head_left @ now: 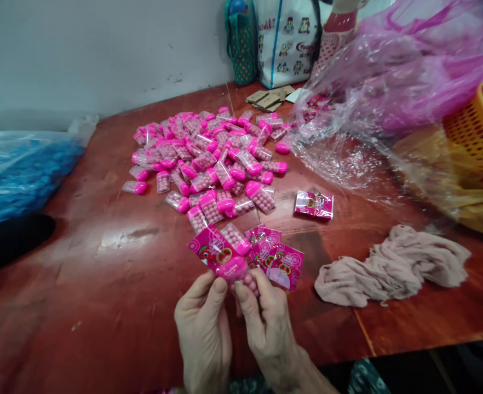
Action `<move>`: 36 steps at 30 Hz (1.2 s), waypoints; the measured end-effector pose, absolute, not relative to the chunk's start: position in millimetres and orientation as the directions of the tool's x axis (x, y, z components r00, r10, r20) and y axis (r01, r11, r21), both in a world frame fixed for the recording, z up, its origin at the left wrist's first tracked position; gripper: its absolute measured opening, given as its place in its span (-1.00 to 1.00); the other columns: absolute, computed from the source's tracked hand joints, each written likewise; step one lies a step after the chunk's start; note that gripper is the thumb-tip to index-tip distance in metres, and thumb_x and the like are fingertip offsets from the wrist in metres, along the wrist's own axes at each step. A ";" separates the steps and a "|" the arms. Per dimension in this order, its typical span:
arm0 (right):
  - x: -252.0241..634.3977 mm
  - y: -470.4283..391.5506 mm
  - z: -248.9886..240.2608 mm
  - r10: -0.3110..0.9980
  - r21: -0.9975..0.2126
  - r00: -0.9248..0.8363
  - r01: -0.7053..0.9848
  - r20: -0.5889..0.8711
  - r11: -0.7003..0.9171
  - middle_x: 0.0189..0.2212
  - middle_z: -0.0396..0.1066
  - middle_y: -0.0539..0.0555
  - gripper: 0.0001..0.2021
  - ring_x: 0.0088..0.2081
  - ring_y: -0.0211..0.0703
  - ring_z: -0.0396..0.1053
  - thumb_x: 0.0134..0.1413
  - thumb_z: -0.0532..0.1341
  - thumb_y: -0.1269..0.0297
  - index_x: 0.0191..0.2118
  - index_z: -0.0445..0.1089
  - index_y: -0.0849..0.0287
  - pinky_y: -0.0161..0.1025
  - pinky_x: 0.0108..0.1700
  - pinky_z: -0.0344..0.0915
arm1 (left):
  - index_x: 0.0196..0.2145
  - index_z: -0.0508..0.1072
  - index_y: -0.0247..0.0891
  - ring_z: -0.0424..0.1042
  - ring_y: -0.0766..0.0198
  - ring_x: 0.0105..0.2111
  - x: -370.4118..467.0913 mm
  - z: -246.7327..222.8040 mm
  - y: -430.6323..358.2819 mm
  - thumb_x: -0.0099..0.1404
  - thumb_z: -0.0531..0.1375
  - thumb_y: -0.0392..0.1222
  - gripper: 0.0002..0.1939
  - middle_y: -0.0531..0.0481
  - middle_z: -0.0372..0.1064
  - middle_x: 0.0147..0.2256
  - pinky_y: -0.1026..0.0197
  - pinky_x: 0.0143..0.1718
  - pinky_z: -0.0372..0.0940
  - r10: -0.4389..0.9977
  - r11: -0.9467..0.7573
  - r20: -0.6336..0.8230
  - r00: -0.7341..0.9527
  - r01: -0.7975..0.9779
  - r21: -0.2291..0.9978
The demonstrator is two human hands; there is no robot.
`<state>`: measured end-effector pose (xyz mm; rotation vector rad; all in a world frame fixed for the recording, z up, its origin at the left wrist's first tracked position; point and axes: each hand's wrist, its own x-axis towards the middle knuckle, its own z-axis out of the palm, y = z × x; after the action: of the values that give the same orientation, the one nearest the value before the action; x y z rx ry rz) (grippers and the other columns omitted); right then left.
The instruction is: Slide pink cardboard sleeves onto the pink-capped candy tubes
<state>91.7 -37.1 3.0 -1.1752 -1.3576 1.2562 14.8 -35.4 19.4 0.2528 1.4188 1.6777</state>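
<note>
My left hand [204, 323] pinches the lower edge of a printed pink wrapper sleeve [211, 249]. In my right hand [270, 328], thumb and fingers close on a small clear candy container [249, 281] of pink balls. Its capped end lies against or inside the sleeve; I cannot tell which. Right behind my hands, a few loose printed sleeves [285, 265] lie fanned out on the table. Another candy container [235, 238] rests beside them. Farther back is a large heap of pink-capped candy containers [200, 148].
A banded stack of sleeves [313, 204] and a crumpled beige cloth [389, 268] lie to the right. Clear and pink plastic bags [368, 98] and a yellow basket [467, 120] crowd the right side. A bag of blue pieces [23, 169] sits left, cardboard pieces [268, 99] at the back.
</note>
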 end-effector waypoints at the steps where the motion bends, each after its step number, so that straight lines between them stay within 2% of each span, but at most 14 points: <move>1: 91.9 -37.4 3.2 0.988 -0.999 -0.152 0.046 -0.007 0.000 -0.62 0.20 -0.05 -0.84 -0.60 -0.30 0.20 0.18 -0.05 0.32 -0.41 0.16 0.15 -0.36 -0.53 0.08 | -0.48 0.52 -0.31 0.41 0.34 -0.53 12.9 19.6 -34.0 -0.24 0.40 -0.14 -0.69 0.00 0.47 -0.51 0.32 -0.43 0.37 0.762 0.065 -0.380 -0.525 -0.521 0.851; 4: 92.3 -38.9 3.3 0.981 -0.998 -0.188 0.049 -0.041 -0.032 -0.63 0.19 -0.06 -0.82 -0.61 -0.31 0.18 0.19 -0.05 0.31 -0.43 0.16 0.15 -0.36 -0.55 0.05 | -0.40 0.52 -0.29 0.43 0.27 -0.49 8.5 20.9 -30.0 -0.15 0.37 -0.08 -0.67 -0.05 0.48 -0.45 0.25 -0.41 0.38 0.829 0.128 -0.413 -0.377 -0.591 0.796; 7: 91.7 -40.7 1.8 0.985 -0.995 -0.173 0.099 -0.024 -0.007 -0.62 0.22 -0.06 -0.82 -0.61 -0.30 0.20 0.18 -0.04 0.28 -0.41 0.20 0.15 -0.35 -0.54 0.05 | -0.40 0.53 -0.29 0.45 0.23 -0.47 7.2 22.0 -28.3 -0.08 0.34 -0.20 -0.77 -0.06 0.48 -0.46 0.22 -0.39 0.38 0.819 0.184 -0.460 -0.342 -0.603 0.776; 10: 91.2 -42.1 0.4 0.980 -0.986 -0.190 0.165 -0.065 -0.034 -0.59 0.25 -0.03 -0.81 -0.59 -0.27 0.23 0.18 -0.04 0.24 -0.36 0.24 0.16 -0.34 -0.52 0.08 | -0.40 0.53 -0.31 0.46 0.19 -0.44 7.7 22.2 -29.3 -0.04 0.31 -0.21 -0.81 -0.10 0.49 -0.45 0.19 -0.36 0.38 0.816 0.217 -0.483 -0.317 -0.607 0.765; 18: 97.4 -36.9 9.1 0.960 -0.990 -0.261 0.121 -0.099 -0.069 -0.55 0.30 -0.02 -0.83 -0.56 -0.28 0.25 0.17 -0.02 0.25 -0.30 0.25 0.19 -0.36 -0.51 0.10 | -0.37 0.53 -0.30 0.46 0.10 -0.32 2.0 21.9 -31.2 0.01 0.28 -0.24 -0.83 -0.16 0.50 -0.37 0.15 -0.30 0.36 0.889 0.293 -0.433 -0.150 -0.541 0.788; 22: 99.2 -32.4 10.8 0.939 -0.994 -0.330 -0.022 -0.094 -0.107 -0.53 0.32 -0.05 -0.85 -0.54 -0.30 0.25 0.12 0.06 0.24 -0.23 0.27 0.17 -0.39 -0.50 0.14 | -0.29 0.51 -0.31 0.45 0.04 -0.29 -1.9 23.6 -29.3 -0.03 0.28 0.02 -0.60 -0.18 0.49 -0.33 0.13 -0.29 0.36 0.906 0.256 -0.395 -0.151 -0.548 0.796; 24: 99.9 -33.7 9.5 0.923 -0.990 -0.366 -0.026 -0.121 -0.140 -0.53 0.33 -0.06 -0.81 -0.52 -0.29 0.26 0.06 0.13 0.19 -0.24 0.30 0.18 -0.41 -0.51 0.16 | -0.28 0.50 -0.30 0.46 0.06 -0.30 -0.5 26.0 -27.8 -0.01 0.26 0.03 -0.61 -0.16 0.49 -0.32 0.13 -0.28 0.36 0.902 0.235 -0.392 -0.183 -0.554 0.799; 27: 100.9 -40.6 8.1 0.932 -0.976 -0.293 0.096 -0.214 -0.194 -0.42 0.39 0.02 -0.68 -0.39 -0.20 0.34 0.02 0.15 0.10 -0.15 0.33 0.18 -0.38 -0.41 0.25 | -0.31 0.50 -0.28 0.46 0.11 -0.30 5.6 30.2 -25.5 0.08 0.22 -0.11 -0.77 -0.12 0.50 -0.34 0.14 -0.25 0.35 0.883 0.256 -0.431 -0.187 -0.578 0.775; 31: 100.8 -52.0 14.7 0.944 -0.939 -0.134 0.214 -0.301 -0.269 -0.30 0.42 0.12 -0.58 -0.25 -0.09 0.38 0.09 0.07 0.04 0.02 0.27 0.13 -0.28 -0.24 0.30 | -0.31 0.50 -0.30 0.46 0.09 -0.28 15.9 30.5 -28.5 0.14 0.16 -0.13 -0.78 -0.13 0.50 -0.38 0.12 -0.22 0.33 0.864 0.287 -0.475 -0.168 -0.610 0.739; 33: 100.2 -54.8 21.5 0.948 -0.935 -0.095 0.223 -0.304 -0.277 -0.31 0.43 0.14 -0.57 -0.26 -0.08 0.39 0.11 0.02 0.03 0.01 0.27 0.15 -0.26 -0.23 0.31 | -0.28 0.49 -0.31 0.46 0.08 -0.27 20.5 28.8 -32.9 0.18 0.12 -0.13 -0.75 -0.13 0.50 -0.39 0.11 -0.21 0.32 0.851 0.299 -0.491 -0.185 -0.597 0.744; 36: 98.4 -55.4 30.7 0.949 -0.943 -0.108 0.194 -0.296 -0.272 -0.44 0.43 0.11 -0.59 -0.40 -0.12 0.40 0.13 -0.02 0.03 -0.04 0.30 0.18 -0.30 -0.33 0.32 | -0.30 0.50 -0.33 0.44 0.04 -0.23 25.2 28.1 -39.7 0.17 0.12 -0.11 -0.73 -0.15 0.51 -0.39 0.07 -0.18 0.31 0.841 0.332 -0.504 -0.196 -0.549 0.767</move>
<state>98.4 -55.4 30.7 -1.4939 -1.2948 1.4393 25.2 -39.7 28.1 0.3159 1.2241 1.2913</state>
